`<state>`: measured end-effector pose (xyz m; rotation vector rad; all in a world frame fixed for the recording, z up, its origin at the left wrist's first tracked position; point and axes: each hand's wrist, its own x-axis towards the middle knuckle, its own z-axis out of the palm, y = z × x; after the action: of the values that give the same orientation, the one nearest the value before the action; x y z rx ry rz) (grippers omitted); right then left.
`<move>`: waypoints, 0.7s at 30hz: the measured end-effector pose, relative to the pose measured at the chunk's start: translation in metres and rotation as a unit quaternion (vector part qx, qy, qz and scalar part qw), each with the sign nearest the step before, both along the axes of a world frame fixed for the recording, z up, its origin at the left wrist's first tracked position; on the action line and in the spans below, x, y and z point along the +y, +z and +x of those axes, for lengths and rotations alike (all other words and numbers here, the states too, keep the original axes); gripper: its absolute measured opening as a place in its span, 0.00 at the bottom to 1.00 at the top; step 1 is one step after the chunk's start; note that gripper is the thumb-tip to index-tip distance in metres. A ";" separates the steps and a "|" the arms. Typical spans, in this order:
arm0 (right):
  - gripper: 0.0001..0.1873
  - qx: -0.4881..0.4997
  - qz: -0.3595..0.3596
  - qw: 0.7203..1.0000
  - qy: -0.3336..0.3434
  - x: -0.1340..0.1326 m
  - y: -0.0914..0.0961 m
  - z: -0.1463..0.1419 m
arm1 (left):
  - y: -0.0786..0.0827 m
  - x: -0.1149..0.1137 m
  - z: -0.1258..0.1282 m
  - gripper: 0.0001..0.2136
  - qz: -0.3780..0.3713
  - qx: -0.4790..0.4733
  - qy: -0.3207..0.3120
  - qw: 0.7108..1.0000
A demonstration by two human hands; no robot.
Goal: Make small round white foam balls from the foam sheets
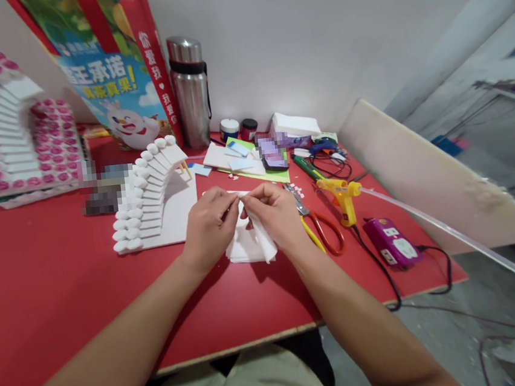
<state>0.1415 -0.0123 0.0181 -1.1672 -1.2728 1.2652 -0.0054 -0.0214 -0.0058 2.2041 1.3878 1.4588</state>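
My left hand (210,226) and my right hand (278,214) meet over the middle of the red table, both closed in a pinch. Their fingertips come together on a thin white tissue (264,241), which hangs down below my right fingers. What exactly sits between the fingertips is too small to make out. Under the hands lies a flat white stack of tissue (238,252). Left of my left hand stands a white curved staircase model (153,197) on a board, edged with white cotton-like pads. Close to my right hand lie red-handled shears (327,232).
On the right are a yellow glue gun (343,195) with a long clear stick, its cord and a purple power box (392,242). Behind stand a steel flask (190,93), small jars, a phone (272,153) and a printed bag (113,73). A pink-flowered staircase model (10,132) stands left.
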 end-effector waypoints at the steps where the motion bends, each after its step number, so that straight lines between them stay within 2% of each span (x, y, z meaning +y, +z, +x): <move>1: 0.10 -0.006 0.007 1.000 -0.009 0.000 0.000 0.000 | 0.000 0.000 0.000 0.13 0.011 0.024 0.003 1.000; 4: 0.08 -0.029 0.031 0.998 -0.039 0.001 -0.003 -0.002 | -0.002 0.001 0.001 0.12 0.052 0.114 0.021 0.992; 7: 0.08 -0.041 0.036 0.998 -0.042 0.001 -0.007 -0.002 | -0.004 0.002 0.000 0.13 0.089 0.198 0.047 0.975; 11: 0.11 -0.037 0.039 0.998 -0.035 0.002 -0.011 -0.002 | -0.005 0.004 -0.002 0.13 0.129 0.248 0.073 0.957; 14: 0.10 -0.037 0.053 0.997 -0.033 0.002 -0.012 -0.002 | -0.005 0.003 -0.001 0.13 0.139 0.230 0.052 0.962; 18: 0.07 -0.041 0.071 0.996 -0.022 0.001 -0.008 0.001 | -0.005 0.001 0.000 0.12 0.140 0.145 -0.001 0.980; 21: 0.09 -0.028 0.080 0.996 0.007 -0.001 -0.002 0.003 | -0.004 0.001 -0.001 0.12 0.141 0.097 -0.011 0.985</move>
<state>0.1446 -0.0132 0.0158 -1.0872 -1.3992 1.1263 -0.0066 -0.0206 -0.0100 2.5860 1.2730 1.5527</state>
